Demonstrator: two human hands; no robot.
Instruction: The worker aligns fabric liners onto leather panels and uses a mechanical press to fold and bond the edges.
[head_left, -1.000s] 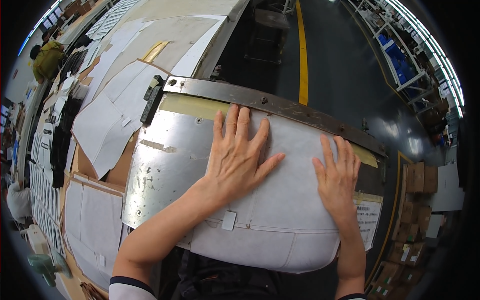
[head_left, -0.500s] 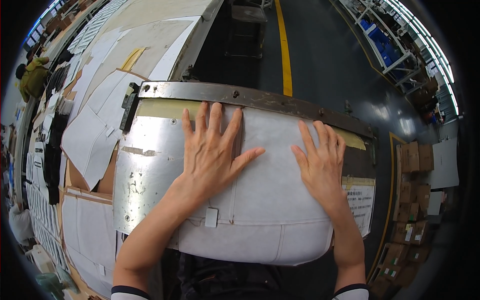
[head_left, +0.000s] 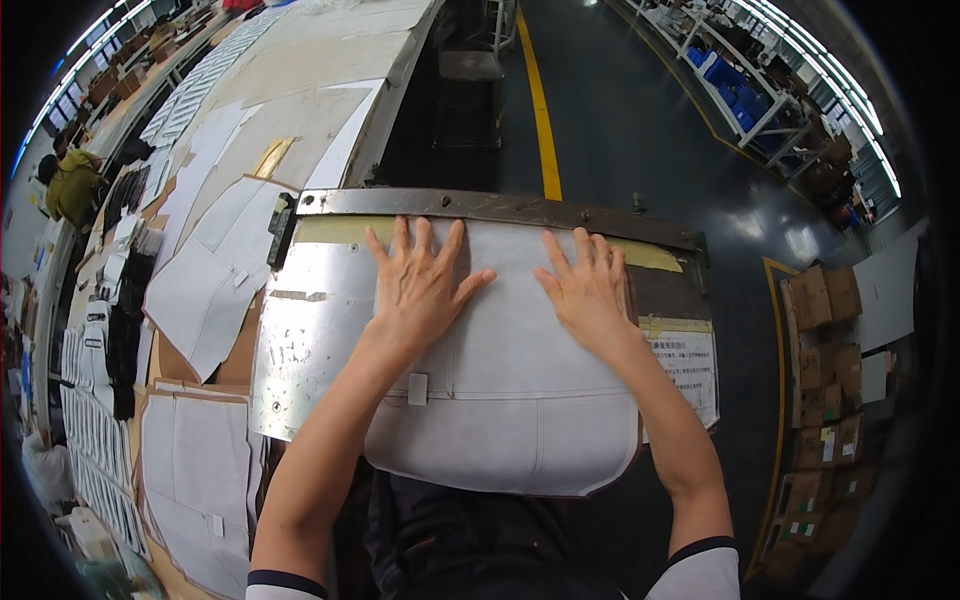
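Left hand (head_left: 420, 285): spread flat on the grey fabric panel (head_left: 510, 400).
Right hand (head_left: 590, 290): spread flat beside it.
Panel: on metal plate (head_left: 310, 340), top edge at clamp bar (head_left: 500, 208).
Technique: I press evenly, smoothing outward, edge square.

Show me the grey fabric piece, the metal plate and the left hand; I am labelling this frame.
grey fabric piece (head_left: 510, 420): head view, its bare lower middle.
metal plate (head_left: 310, 345): head view, its shiny left part.
left hand (head_left: 420, 285): head view, back of the hand.
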